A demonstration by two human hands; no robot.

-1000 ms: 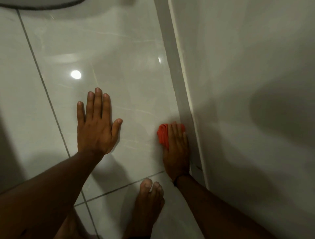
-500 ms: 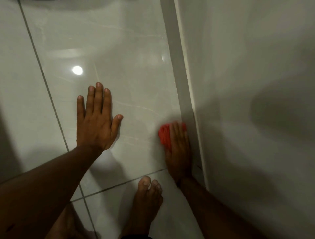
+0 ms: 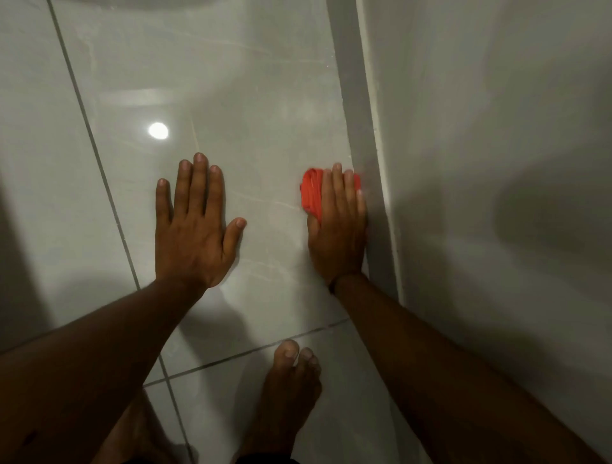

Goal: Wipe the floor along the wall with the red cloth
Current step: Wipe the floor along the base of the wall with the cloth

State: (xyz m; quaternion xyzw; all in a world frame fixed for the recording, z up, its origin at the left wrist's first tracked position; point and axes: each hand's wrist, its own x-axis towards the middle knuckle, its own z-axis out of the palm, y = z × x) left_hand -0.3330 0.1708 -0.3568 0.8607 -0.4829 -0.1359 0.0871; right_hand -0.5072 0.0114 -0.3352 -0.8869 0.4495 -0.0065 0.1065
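Note:
The bunched red cloth [image 3: 311, 193] lies on the glossy pale floor tile [image 3: 251, 99], right beside the grey skirting [image 3: 364, 132] at the foot of the white wall [image 3: 480, 165]. My right hand [image 3: 337, 228] presses flat on top of the cloth, fingers pointing away from me, its outer edge against the skirting. Most of the cloth is hidden under the palm. My left hand [image 3: 195, 228] rests flat on the tile to the left, fingers spread, holding nothing.
My bare foot [image 3: 288, 397] stands on the tile behind the right hand. Dark grout lines [image 3: 96, 149] cross the floor. A lamp's reflection [image 3: 158, 130] shines on the tile. The edge of a pale rounded object [image 3: 132, 3] shows at the top.
My right hand has pushed the red cloth forward along the skirting, away from my foot. My left hand has stayed planted on the tile.

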